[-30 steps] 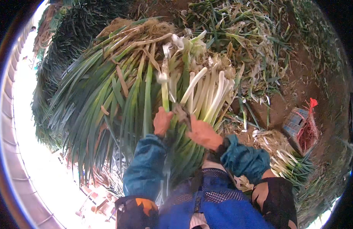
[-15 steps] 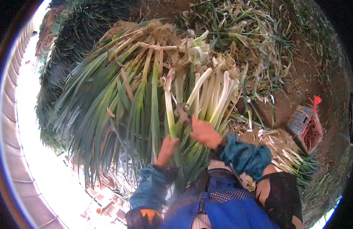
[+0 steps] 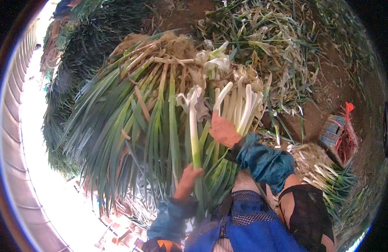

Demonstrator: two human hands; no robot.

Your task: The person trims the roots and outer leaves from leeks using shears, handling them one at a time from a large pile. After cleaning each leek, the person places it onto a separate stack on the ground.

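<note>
My left hand [image 3: 187, 180] is closed round the green leaves of a long leek [image 3: 193, 130], which stands out with its white stem pointing away from me. My right hand [image 3: 224, 129] is closed near the white stem, with a small greyish thing [image 3: 203, 110] at its fingertips, too blurred to name. Left of the hands lies a large heap of untrimmed leeks [image 3: 114, 113] with brown roots and dark leaves. Several peeled white leeks [image 3: 245, 105] lie side by side just beyond my right hand. Loose white peelings [image 3: 215, 62] rest above them.
Leaf scraps [image 3: 273, 46] cover the ground at the upper right. A bundle of trimmed leeks [image 3: 324, 172] lies at the lower right, beside a package of red ties [image 3: 346, 143]. Dark green leaves [image 3: 84, 54] are piled at the upper left, near a ribbed pale wall [image 3: 17, 168].
My left hand has moved slightly down towards me with the leek. The leek's stem now looks whiter, with a peeled strip hanging at its root end. My right hand has shifted a little.
</note>
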